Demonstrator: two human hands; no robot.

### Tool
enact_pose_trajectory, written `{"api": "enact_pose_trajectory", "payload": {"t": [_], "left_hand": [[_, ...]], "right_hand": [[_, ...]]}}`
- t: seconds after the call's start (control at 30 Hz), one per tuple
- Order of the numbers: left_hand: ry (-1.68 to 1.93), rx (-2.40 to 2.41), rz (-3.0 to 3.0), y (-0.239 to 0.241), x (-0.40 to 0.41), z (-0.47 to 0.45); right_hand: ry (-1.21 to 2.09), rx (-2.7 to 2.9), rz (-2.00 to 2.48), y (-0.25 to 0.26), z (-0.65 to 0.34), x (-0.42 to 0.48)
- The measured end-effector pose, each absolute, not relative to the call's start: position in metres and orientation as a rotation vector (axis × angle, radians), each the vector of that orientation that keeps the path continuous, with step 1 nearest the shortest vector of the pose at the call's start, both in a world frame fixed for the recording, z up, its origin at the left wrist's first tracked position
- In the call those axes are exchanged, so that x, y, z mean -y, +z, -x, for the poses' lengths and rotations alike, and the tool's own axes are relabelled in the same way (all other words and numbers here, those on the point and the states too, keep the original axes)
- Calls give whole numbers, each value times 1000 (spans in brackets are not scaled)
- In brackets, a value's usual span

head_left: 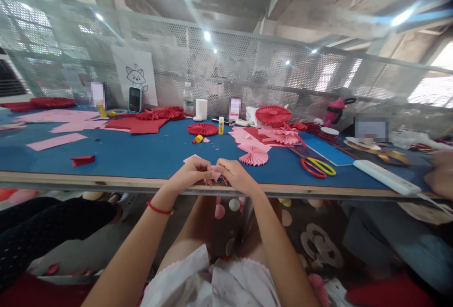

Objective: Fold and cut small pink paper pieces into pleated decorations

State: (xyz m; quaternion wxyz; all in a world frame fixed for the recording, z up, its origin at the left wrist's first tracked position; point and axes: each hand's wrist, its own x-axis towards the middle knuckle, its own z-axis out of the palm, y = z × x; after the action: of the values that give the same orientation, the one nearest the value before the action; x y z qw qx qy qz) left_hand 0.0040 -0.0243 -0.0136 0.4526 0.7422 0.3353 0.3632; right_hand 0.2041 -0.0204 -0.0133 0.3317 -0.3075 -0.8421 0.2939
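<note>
The left hand (pixel 191 174), with a red string bracelet (pixel 159 209) at its wrist, and the right hand (pixel 238 177) are together just above the near wooden edge (pixel 106 179) of a blue-topped table, their fingertips closed from both sides on a small piece of pink folded paper (pixel 215 174). The paper sits between the hands, over the table's near edge. The fingers hide most of it, but its long axis seems to run roughly far to near, with its lower end pointing down toward the edge; its exact direction cannot be made out. A loose pink paper sheet (pixel 192 158) lies just beyond the left fingers. Further right, a pleated pink paper fan (pixel 253 155) lies near the right hand, and red-and-yellow-handled scissors (pixel 317 167) rest well to its right, beside a long white bar (pixel 385 177). Toward the far side stand a red paper rosette (pixel 202 129) and a yellow-capped glue bottle (pixel 221 126). A second person's hand (pixel 439 177) shows at the far right edge, apart from both hands.
</note>
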Motion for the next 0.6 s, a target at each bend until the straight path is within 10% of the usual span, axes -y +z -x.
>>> {"api": "enact_pose_trajectory", "payload": {"t": [0.6], "left_hand": [[899,-804,-1834,-13,24,-3]], "right_hand": [[803,2159,782,-15,-204,20]]}}
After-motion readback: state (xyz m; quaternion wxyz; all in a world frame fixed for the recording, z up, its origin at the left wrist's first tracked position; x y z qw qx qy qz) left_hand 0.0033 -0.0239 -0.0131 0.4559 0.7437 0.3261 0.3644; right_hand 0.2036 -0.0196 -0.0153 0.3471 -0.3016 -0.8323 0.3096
